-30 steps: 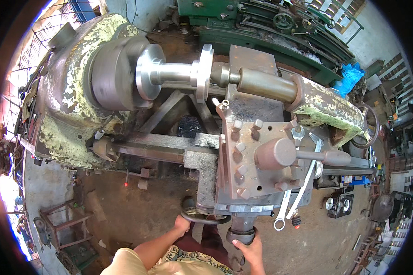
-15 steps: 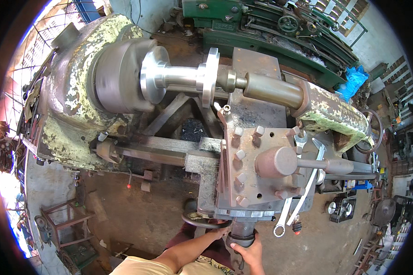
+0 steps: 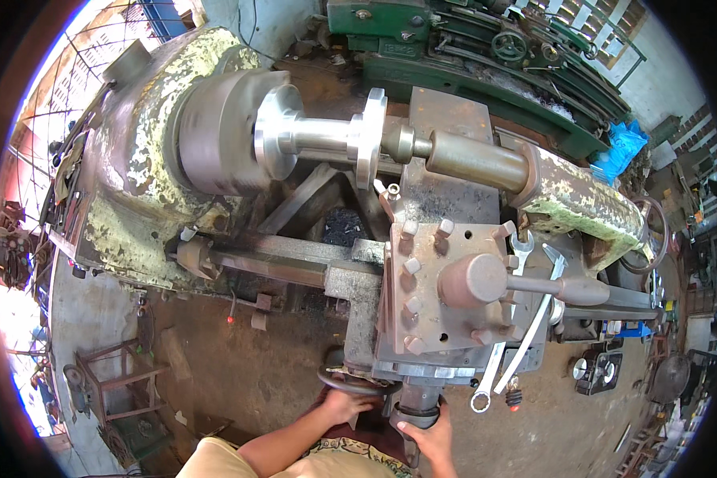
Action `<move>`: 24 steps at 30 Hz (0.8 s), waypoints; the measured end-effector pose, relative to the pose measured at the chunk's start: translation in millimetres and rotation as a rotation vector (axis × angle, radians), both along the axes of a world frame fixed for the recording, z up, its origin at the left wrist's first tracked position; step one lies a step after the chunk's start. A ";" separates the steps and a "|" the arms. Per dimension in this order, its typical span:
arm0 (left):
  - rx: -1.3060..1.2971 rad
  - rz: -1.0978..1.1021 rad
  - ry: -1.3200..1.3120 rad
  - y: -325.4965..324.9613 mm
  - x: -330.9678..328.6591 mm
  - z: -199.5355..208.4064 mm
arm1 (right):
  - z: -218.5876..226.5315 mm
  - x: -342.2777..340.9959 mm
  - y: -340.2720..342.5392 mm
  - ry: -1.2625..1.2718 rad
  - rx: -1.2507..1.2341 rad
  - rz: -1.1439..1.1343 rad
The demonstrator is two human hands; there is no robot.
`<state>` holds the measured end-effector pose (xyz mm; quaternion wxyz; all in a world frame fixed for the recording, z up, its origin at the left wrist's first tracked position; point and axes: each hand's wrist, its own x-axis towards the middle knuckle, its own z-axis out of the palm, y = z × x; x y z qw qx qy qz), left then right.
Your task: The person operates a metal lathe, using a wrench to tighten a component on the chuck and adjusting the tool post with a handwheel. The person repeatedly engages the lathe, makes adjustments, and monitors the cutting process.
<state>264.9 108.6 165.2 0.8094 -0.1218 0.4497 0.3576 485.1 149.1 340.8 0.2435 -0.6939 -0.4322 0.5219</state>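
My left hand (image 3: pixel 346 405) is closed at the lower rim of the carriage handwheel (image 3: pixel 357 389) on a metal lathe. My right hand (image 3: pixel 432 434) is wrapped around the dark cross-slide handle (image 3: pixel 413 416), thumb on top. Above them stands the square tool post (image 3: pixel 434 319), with several bolts and a clamping lever (image 3: pixel 546 284). Its cutting tool (image 3: pixel 392 191) points up beside the right flange of a shiny metal shaft (image 3: pixel 324 135). The chuck (image 3: pixel 219 135) looks blurred by spinning and holds the shaft's left end. The tailstock centre (image 3: pixel 404 144) meets the other end.
Two wrenches, one a long ring spanner (image 3: pixel 490 381), and a caliper (image 3: pixel 555 259) lie right of the tool post. Behind is a green lathe (image 3: pixel 478 92) with a blue bag (image 3: pixel 618 150). A metal stand (image 3: pixel 123 382) is on the floor at left.
My left hand has moved left, away from the cross-slide and along the handwheel rim. My right hand keeps its place. The tool post sits slightly further left, nearer the right flange.
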 end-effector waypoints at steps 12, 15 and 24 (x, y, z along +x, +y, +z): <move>-0.207 -0.038 0.489 50.3 -50.4 51.4 | -8.8 1.6 -2.8 0.029 -0.002 -0.014; -0.287 0.002 0.464 50.6 -60.5 36.8 | -9.4 0.6 -4.3 0.013 -0.019 -0.014; -0.244 0.001 0.413 47.1 -61.6 31.5 | -14.1 3.9 -5.8 0.045 -0.017 -0.029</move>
